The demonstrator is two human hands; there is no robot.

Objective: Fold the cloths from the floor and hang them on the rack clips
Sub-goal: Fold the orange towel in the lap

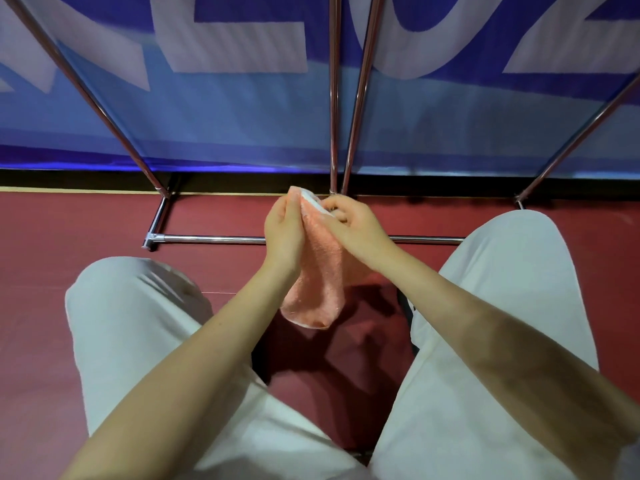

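A large blue banner [242,109] with big pale letters fills the far side of the scene, standing upright behind everything else. Below it a dark red floor [41,271] spreads toward the viewer. Two legs in pale trousers [138,341] come in from the near edge, knees bent and spread apart, one on the left and one on the right, with a gap of floor between them. A chrome rack [360,95] stands between the person and the banner: slanted tubes rise from the left and right, two more tubes rise close together near the middle, and a low bar runs left to right along the floor just beyond the knees. Two bare forearms reach forward from the near corners and meet in the middle. Between them hangs a peach terry cloth [320,271], held up in the air above the floor, its lower end drooping between the knees. The left hand [284,230] pinches the cloth's upper edge from the left, fingers curled onto it. The right hand [353,223] grips the same upper edge from the right, fingers curled around the fabric, where a paler strip of the cloth shows.
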